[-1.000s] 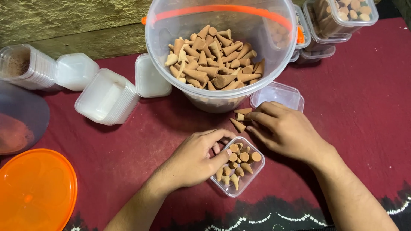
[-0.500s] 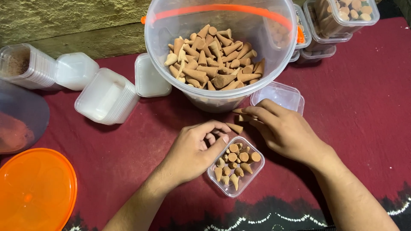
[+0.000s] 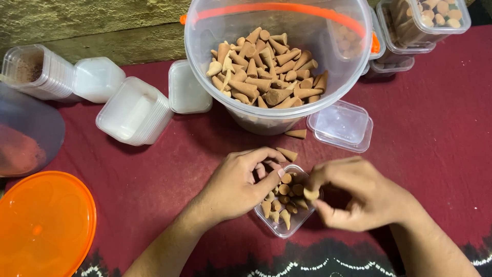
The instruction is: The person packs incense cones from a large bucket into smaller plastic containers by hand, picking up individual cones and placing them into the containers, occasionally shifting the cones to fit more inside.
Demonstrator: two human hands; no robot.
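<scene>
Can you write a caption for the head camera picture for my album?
Two hands set brown cones into a small clear box below a big bucket.

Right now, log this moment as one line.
left hand: over small clear box, fingers on cones | right hand: pinching one cone at box | bucket of cones behind

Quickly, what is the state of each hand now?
Left hand: fingers curled over the small clear box, holding nothing visible.
Right hand: fingers pinch one brown cone.

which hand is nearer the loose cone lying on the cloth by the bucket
Left. The left hand has its fingertips just below the loose cone by the bucket; the right hand sits lower, over the small box.
</scene>
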